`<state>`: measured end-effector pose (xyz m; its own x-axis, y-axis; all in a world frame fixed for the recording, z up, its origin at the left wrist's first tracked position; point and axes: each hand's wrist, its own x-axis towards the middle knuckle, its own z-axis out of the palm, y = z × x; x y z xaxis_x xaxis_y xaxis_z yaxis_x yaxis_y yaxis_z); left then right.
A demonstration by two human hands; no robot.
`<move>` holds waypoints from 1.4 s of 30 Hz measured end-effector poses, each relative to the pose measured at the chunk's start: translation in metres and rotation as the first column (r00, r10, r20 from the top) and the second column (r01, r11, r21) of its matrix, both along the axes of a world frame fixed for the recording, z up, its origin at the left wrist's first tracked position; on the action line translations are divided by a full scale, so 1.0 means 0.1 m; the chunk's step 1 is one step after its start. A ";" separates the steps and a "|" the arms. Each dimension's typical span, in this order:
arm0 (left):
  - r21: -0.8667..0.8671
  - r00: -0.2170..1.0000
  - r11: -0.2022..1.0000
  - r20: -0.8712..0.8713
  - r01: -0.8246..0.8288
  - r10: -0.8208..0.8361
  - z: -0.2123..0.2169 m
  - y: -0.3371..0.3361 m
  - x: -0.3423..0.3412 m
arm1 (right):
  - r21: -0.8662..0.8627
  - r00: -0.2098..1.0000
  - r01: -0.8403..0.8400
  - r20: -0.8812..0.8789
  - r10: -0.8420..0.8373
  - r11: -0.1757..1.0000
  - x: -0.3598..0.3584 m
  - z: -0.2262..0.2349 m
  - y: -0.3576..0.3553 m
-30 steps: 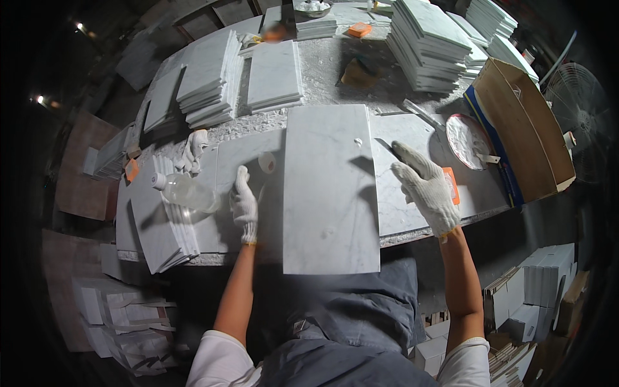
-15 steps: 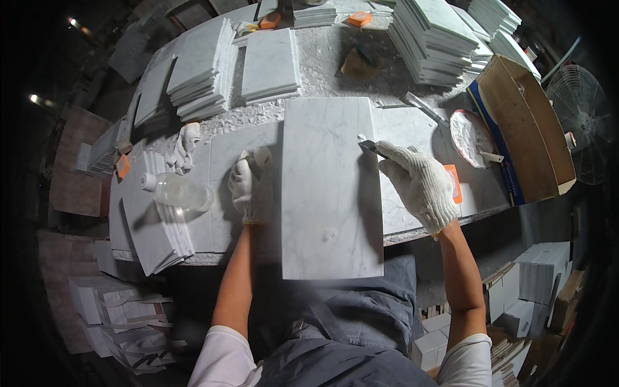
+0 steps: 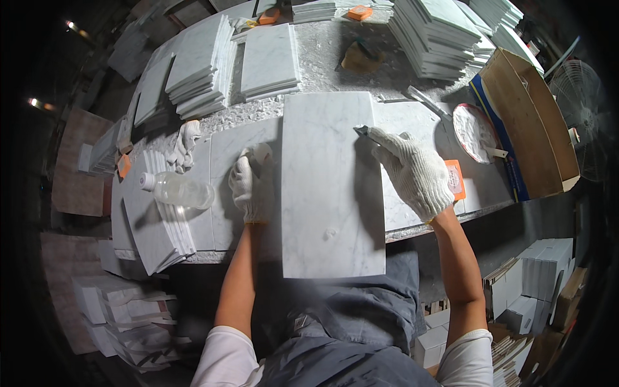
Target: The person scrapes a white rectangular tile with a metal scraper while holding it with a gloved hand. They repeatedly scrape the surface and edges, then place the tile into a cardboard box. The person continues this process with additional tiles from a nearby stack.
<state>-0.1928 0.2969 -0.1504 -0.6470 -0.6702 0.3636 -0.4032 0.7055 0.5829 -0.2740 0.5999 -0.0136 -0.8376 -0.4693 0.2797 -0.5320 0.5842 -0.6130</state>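
Observation:
A long white marble tile (image 3: 332, 193) with grey veins lies lengthwise before me, its near end jutting past the table edge. My right hand (image 3: 416, 171), in a white knit glove, is closed round a small putty knife (image 3: 362, 131). The blade's tip is at the tile's upper right part. To the tile's left, my left hand (image 3: 249, 187), also gloved, is curled over the tabletop slabs. A pale rounded bit shows at its fingertips, too unclear to name. A dull spot marks the tile's near part.
A clear bottle (image 3: 177, 190) lies across thin tiles at left, near a white rag (image 3: 186, 145). Tile stacks (image 3: 196, 58) stand at the back. At right are a tub of white paste (image 3: 474, 132), a cardboard box (image 3: 525, 126), an orange block (image 3: 455, 179) and a fan (image 3: 583, 106).
My right hand has moved slightly up and left, bringing the knife farther over the tile. The white dab near the blade no longer shows. My left hand has barely moved.

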 end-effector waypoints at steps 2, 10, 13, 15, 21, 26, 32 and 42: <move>-0.033 1.000 0.999 0.017 -0.010 0.011 -0.01 0.00 0.00 | 0.017 0.998 -0.041 -0.049 0.042 0.999 0.05 0.02 0.03; -0.016 0.999 1.000 0.038 -0.011 0.011 -0.02 0.00 0.00 | -0.129 0.993 -0.040 0.107 0.054 0.991 0.17 0.05 0.10; -0.010 0.994 1.000 0.110 -0.023 0.024 0.02 -0.01 0.01 | -0.124 0.997 0.011 0.079 -0.001 0.992 0.05 0.01 0.02; 0.070 0.998 0.998 0.066 -0.005 0.000 0.04 0.00 0.01 | 0.011 0.998 0.057 -0.013 -0.057 0.998 -0.03 0.00 -0.02; -0.047 0.997 0.998 0.063 -0.047 0.050 0.04 0.02 -0.01 | 0.124 0.998 -0.047 -0.037 0.052 0.991 0.19 0.06 0.06; 0.038 1.000 0.999 -0.001 0.025 -0.025 0.02 -0.03 -0.01 | 0.139 0.997 0.018 0.069 -0.028 0.990 0.30 0.12 0.17; 0.021 0.999 0.999 0.014 -0.029 0.028 -0.03 -0.09 -0.01 | 0.044 0.997 0.047 -0.058 -0.045 0.998 -0.02 0.05 -0.01; 0.036 0.994 0.997 0.080 0.070 -0.073 -0.27 -0.44 0.00 | 0.198 0.998 -0.057 -0.004 0.059 0.978 0.28 0.08 0.22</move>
<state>-0.1925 0.2527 -0.1776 -0.7201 -0.6322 0.2861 -0.3995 0.7148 0.5739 -0.2458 0.6223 -0.0061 -0.8051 -0.5638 0.1843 -0.5737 0.6615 -0.4829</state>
